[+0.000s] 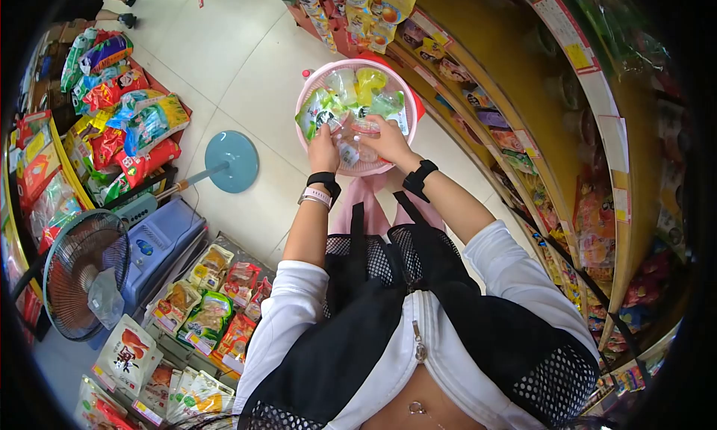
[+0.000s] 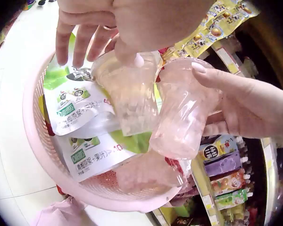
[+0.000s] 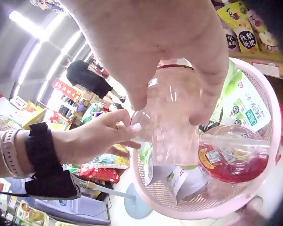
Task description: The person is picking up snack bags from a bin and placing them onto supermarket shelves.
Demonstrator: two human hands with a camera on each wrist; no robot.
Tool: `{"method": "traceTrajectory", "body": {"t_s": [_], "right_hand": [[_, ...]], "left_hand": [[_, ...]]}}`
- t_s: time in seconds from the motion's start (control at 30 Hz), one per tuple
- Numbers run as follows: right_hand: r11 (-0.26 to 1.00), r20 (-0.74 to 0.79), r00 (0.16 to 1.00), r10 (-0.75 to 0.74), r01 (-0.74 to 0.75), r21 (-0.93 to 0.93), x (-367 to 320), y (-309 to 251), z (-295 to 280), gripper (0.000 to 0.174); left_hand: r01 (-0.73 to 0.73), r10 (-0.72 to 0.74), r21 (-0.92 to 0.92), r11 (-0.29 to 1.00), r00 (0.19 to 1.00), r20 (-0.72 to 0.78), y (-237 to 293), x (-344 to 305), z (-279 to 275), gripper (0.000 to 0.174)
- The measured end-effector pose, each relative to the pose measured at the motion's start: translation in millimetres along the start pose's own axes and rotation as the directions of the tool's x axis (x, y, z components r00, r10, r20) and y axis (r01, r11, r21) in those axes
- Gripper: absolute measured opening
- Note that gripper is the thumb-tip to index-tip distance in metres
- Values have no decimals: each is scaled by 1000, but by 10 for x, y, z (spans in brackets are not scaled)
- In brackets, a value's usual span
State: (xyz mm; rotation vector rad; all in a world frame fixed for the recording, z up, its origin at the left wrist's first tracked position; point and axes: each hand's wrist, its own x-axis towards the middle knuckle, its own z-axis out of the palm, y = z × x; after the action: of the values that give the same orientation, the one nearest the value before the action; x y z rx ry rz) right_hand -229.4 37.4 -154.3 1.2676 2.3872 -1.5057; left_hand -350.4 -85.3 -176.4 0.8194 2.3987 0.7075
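Note:
A round pink basket [image 1: 304, 101] holds white-and-green pouches [image 2: 80, 106], clear cups and a red-filled tub [image 3: 233, 165]. Over it, my right hand [image 1: 385, 140] grips a clear cup with pinkish contents [image 2: 179, 113] [image 3: 174, 117], thumb on one side and fingers on the other. My left hand [image 1: 324, 148] is beside it, thumb and fingers at the rim of another clear cup with pale contents [image 2: 132, 94]; its other fingers stretch out loosely. The two cups are side by side, tilted. In the head view, yellow-green cups [image 1: 370, 83] lie at the basket's far side.
Shelves of packaged snacks [image 1: 508, 139] curve along the right. At the left are bagged goods [image 1: 149, 124], a fan [image 1: 86, 273], a blue round stand base [image 1: 231, 161] and a low display of packets [image 1: 209, 318]. Another person's legs [image 1: 119, 16] show at the far left on the tiled floor.

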Motion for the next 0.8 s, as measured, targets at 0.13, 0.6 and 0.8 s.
{"method": "traceTrajectory", "body": {"t_s": [0.13, 0.6, 0.8], "right_hand": [[996, 20, 998, 55, -56, 67, -28, 110, 77, 68], [974, -6, 999, 39, -39, -221, -305, -213, -213, 83], [953, 21, 975, -219, 219, -210, -371, -410, -260, 71]], "left_hand": [[-52, 51, -24, 998, 997, -54, -70, -174, -1, 16], [29, -65, -165, 986, 973, -219, -309, -418, -361, 23], [-70, 52, -66, 995, 969, -242, -113, -594, -621, 21]]}}
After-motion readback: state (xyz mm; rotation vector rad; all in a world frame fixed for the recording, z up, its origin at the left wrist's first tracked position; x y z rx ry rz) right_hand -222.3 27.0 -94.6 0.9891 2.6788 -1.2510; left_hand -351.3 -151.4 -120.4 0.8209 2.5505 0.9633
